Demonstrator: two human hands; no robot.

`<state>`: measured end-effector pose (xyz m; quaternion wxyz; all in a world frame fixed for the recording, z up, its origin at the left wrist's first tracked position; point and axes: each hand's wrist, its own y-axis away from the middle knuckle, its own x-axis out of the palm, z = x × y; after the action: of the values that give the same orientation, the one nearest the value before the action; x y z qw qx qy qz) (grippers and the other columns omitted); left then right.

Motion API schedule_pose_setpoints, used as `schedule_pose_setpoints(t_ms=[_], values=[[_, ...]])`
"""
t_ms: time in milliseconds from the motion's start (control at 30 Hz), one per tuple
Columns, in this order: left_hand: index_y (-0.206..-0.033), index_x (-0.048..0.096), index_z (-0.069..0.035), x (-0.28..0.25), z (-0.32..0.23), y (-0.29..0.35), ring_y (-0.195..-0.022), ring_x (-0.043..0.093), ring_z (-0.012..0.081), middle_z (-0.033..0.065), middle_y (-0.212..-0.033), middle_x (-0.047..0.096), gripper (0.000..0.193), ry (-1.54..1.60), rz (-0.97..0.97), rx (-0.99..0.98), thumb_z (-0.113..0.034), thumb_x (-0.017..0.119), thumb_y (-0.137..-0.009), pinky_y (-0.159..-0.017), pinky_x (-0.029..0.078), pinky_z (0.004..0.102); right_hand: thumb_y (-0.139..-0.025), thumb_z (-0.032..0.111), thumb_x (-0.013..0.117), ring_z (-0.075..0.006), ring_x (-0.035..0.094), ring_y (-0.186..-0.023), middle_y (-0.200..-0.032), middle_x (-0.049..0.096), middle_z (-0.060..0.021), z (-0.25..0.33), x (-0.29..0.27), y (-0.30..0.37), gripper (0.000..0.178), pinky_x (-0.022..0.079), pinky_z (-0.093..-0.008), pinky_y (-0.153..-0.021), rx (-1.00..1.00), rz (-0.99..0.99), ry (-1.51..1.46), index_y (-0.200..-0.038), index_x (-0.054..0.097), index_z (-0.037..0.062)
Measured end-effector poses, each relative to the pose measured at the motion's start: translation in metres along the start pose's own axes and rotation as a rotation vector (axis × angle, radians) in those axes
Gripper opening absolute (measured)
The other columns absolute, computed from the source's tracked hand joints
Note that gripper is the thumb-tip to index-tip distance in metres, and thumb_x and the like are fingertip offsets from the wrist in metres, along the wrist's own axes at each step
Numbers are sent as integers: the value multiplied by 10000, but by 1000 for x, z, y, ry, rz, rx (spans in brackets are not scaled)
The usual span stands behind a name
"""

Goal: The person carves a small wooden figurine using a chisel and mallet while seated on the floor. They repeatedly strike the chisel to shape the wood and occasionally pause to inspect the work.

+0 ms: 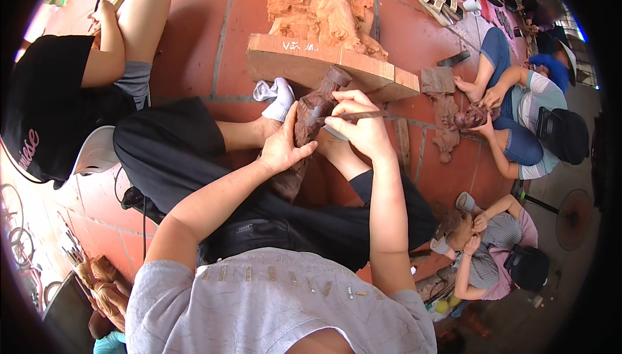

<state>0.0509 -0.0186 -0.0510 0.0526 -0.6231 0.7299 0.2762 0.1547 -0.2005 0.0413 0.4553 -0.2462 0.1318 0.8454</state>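
Observation:
My left hand [284, 148] is wrapped around the side of a dark brown carved wooden figure [315, 106], thumb along its lower part. The figure leans across my crossed legs, its round end [339, 75] pointing away from me. In my right hand [364, 135] is a slim brown stick-like tool [368, 115], pinched between thumb and fingers. The tool's tip meets or nearly meets the figure's right side; its exact kind is too small to make out.
Just beyond stands a large pale wood carving [324, 11] on a thick block [259, 62]. Another dark carved figure [445, 117] lies on the red tiles to the right. People sit close at left and right, one holding a carving [472, 117]. Sandals [437, 4] lie farther off.

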Motion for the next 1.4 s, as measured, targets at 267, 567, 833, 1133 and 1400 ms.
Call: schedule_pose_setpoints(t_ms=[267,567,833,1133,1400], values=[[-1501,4,-119,-3,-6,2,-1088,585,401,278,-1206,569,1068,3,18,-31,-462,685,-754,-922,471,428,-739,132,755,-221,606,-918,-1000,628,-76,7,8,1,159,486,-347,-811,-79,-49,22,-791,646,28],[-1501,8,-117,-4,-7,2,-1069,585,419,286,-1206,562,1063,28,48,-67,-458,686,-756,-919,472,431,-780,145,742,-165,563,-970,-1055,601,-66,4,5,0,158,453,-315,-826,27,17,11,-780,640,24],[-1500,5,-118,-2,-4,2,-1061,589,420,298,-1194,565,1062,31,43,-42,-471,681,-761,-904,476,440,-742,111,757,-197,617,-902,-976,639,-83,1,0,-11,155,491,-320,-772,45,-26,-67,-781,634,25],[-1502,23,-118,3,2,1,-1065,589,417,279,-1211,565,1062,19,-16,20,-475,687,-753,-906,478,434,-754,126,759,-199,608,-838,-931,636,-85,-2,3,-13,170,486,-327,-772,38,-35,-62,-789,635,15],[-1501,29,-112,1,1,1,-1066,587,417,277,-1207,566,1065,41,-6,8,-475,687,-747,-903,479,438,-743,136,744,-225,615,-832,-944,627,-94,4,5,-21,174,487,-339,-733,241,-34,-163,-762,622,13]])
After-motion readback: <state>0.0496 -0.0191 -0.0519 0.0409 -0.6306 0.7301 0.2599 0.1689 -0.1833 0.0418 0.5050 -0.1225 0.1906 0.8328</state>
